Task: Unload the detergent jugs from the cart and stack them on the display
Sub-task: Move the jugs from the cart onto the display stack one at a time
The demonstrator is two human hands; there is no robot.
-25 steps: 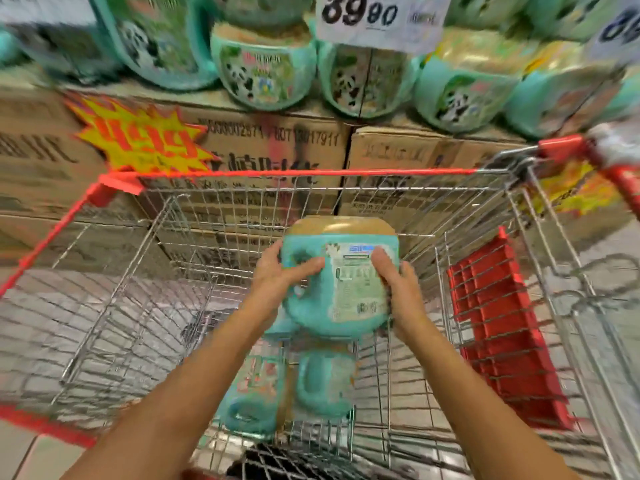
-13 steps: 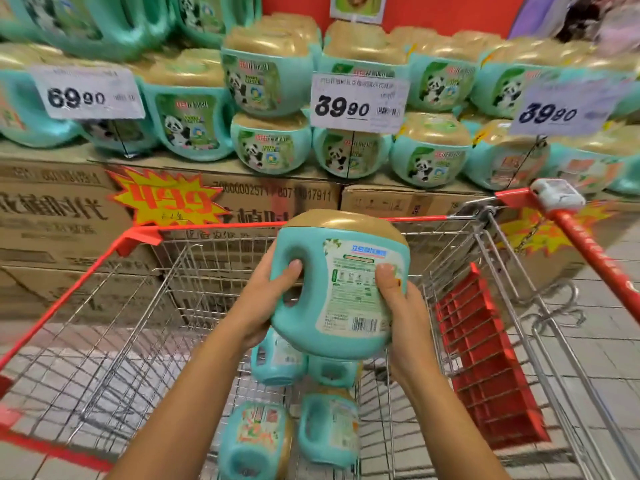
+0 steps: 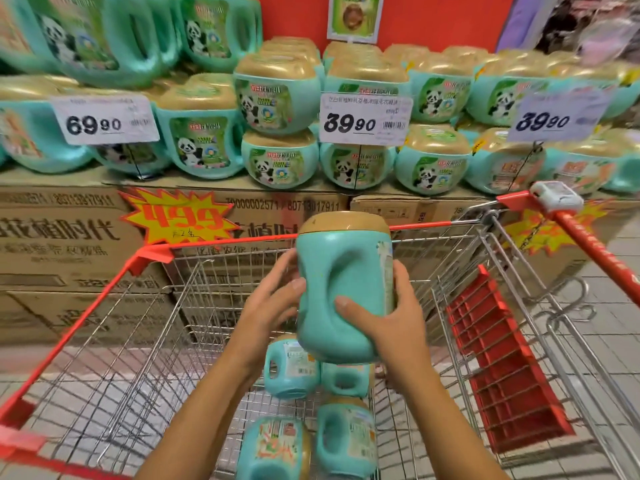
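A person's two hands hold a teal detergent jug point(image 3: 343, 292) upright above the wire basket of a shopping cart point(image 3: 86, 323), in front of a supermarket display. The left hand point(image 3: 273, 299) grasps the jug's left flank with its fingers largely hidden behind the bottle; the right hand point(image 3: 384, 323) clasps the right side, thumb laid across the smooth moulded hollow facing the camera. The jug is glossy plastic with rounded shoulders and a wide, matte gold cap; only a sliver of its label shows at the right edge. Below it, four more jugs point(image 3: 291, 370) lie in the cart, the nearest two cut off by the bottom of the frame and their labels too blurred to read. The cart is chrome wire with a red plastic rim, a red slatted seat flap point(image 3: 498, 368) and a red handle point(image 3: 595, 251) that runs out of view at right. Beyond it, the display jugs point(image 3: 277, 161), squat and panda-labelled, stand in stacked rows on brown cardboard cartons point(image 3: 62, 244) printed with Chinese characters. Larger jugs at the upper left are cropped and smeared by motion. White price cards read 69.90 point(image 3: 104, 121) and 39.90 point(image 3: 363, 119); a third card point(image 3: 557, 116) is hazy. A yellow starburst sign point(image 3: 176, 216) carries red numerals.
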